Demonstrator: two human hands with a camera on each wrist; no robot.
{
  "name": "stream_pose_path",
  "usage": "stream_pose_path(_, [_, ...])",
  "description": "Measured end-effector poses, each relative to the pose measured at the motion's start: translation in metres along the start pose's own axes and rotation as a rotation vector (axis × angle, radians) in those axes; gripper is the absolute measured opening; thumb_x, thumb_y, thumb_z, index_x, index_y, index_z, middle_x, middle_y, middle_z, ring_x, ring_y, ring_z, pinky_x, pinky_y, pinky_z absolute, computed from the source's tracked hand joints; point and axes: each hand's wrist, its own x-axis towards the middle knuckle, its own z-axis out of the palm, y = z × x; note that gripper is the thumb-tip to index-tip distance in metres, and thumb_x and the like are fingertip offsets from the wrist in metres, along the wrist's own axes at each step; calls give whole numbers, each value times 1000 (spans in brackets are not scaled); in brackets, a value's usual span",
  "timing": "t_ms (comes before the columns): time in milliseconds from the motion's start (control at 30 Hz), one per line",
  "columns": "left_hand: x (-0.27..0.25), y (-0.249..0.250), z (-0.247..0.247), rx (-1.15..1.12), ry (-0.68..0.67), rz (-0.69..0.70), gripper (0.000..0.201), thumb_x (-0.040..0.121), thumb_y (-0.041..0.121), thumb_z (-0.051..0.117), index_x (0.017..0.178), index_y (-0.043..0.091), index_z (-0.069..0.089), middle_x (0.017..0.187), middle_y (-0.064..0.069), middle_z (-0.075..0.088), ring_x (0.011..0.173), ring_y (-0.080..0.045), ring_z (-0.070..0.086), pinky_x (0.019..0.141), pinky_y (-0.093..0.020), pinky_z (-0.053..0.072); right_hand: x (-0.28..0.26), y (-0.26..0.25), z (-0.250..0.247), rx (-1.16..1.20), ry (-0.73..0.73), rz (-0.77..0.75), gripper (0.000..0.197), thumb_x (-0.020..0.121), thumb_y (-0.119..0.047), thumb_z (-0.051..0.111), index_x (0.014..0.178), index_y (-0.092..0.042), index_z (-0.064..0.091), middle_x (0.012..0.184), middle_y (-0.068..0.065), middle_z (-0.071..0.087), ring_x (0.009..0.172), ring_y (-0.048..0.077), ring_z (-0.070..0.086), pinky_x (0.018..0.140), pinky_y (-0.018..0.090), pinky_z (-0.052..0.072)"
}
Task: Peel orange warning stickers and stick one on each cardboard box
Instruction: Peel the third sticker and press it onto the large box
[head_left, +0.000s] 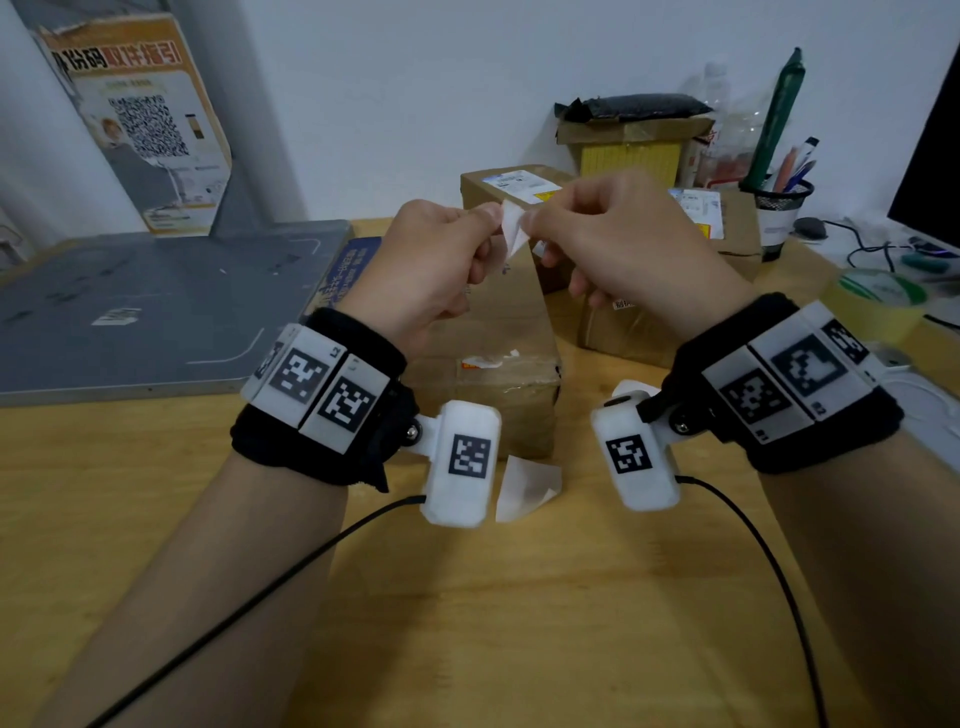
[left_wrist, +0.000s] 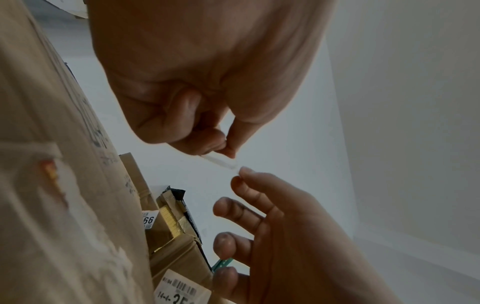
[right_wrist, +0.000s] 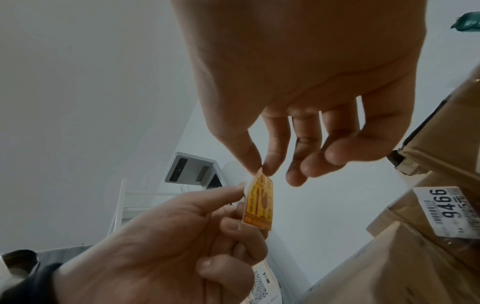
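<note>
Both hands are raised over the near cardboard box (head_left: 488, 322). An orange warning sticker (right_wrist: 259, 203) on white backing hangs between them; the head view shows only its white back (head_left: 511, 228). My left hand (head_left: 485, 218) pinches the backing's edge between thumb and forefinger (right_wrist: 241, 190). My right hand (head_left: 530, 221) pinches the sticker's top corner (right_wrist: 262, 170), other fingers loosely spread. The near box carries an orange-and-white patch (head_left: 483, 360) near its front edge. The far box (head_left: 483, 192) and the right box (head_left: 737, 234) each show an orange sticker.
A loose white backing piece (head_left: 524, 488) lies on the wooden table in front of the near box. A grey board (head_left: 156, 301) covers the left. A tape roll (head_left: 878, 301), pen holder (head_left: 779, 197), cables and a monitor (head_left: 935, 171) crowd the right.
</note>
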Motion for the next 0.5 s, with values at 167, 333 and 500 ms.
stream_pose_path(167, [2,-1,0,-16,103,-54,26,100,21,53,75,17,54,71,-2,42,53,-11,37,39,-17,20,4,7,-6,11,50,79,26,90,-19,57,115,-24,49,95,10,76,47,15,56,39,23,47])
stream_pose_path(333, [6,-1,-6,-15,195,-80,12,96,20,51,86,14,51,70,-1,41,51,-12,36,40,-16,20,5,14,-12,11,143,105,31,89,-8,35,113,-25,44,89,11,68,54,23,58,52,38,55])
stream_pose_path(500, [0,1,-3,35,93,-95,25,96,23,55,75,15,66,68,4,65,52,-10,45,38,-16,23,6,7,-13,32,243,60,28,89,-13,35,87,-36,50,90,4,71,52,16,57,56,36,52])
